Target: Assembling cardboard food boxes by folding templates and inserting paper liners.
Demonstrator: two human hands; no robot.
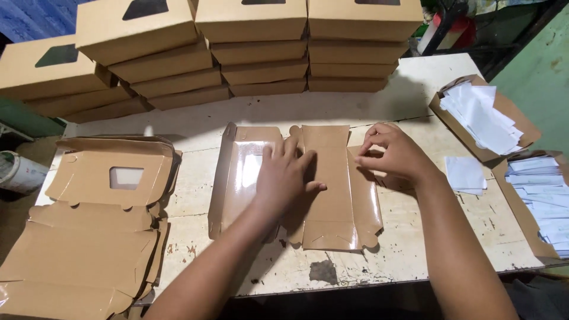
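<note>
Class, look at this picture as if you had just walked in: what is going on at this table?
A person is working a flat brown cardboard box blank on a worn white table. The left hand presses flat on its middle, while the right hand pinches a flap at its right edge. A pile of unfolded blanks lies to the left, stacks of finished window boxes stand at the back, and open boxes of white paper sheets sit to the right.
</note>
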